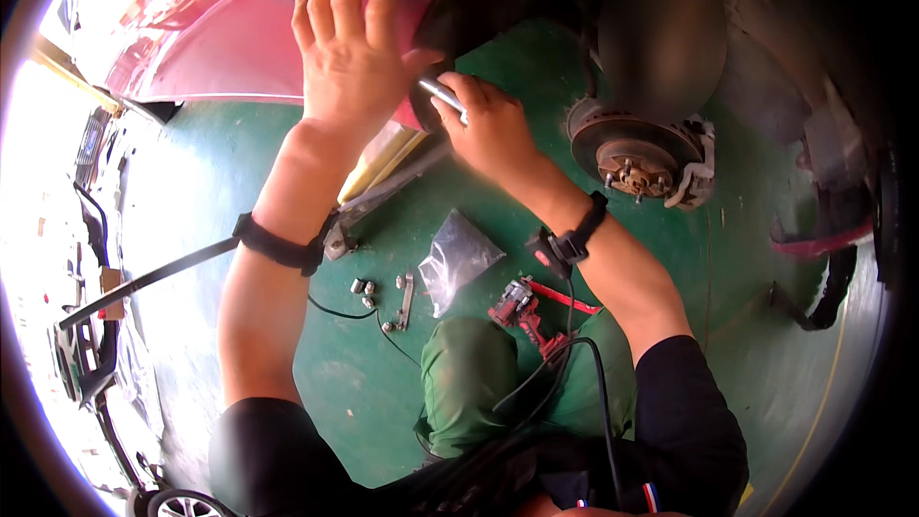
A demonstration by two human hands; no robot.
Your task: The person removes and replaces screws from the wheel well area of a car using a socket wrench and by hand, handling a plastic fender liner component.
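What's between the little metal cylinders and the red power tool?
In the head view, rightward from the metal cylinders: a slim metal bar, then the lower tip of the clear plastic bag, then green floor before the power tool.

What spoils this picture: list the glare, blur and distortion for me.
In the head view, the left side is blown out white and the red car panel carries bright glare; in the head view, a soft smudge blurs the area above the brake disc; the head view's fisheye rim fades to black; there too, the right hand stays readable.
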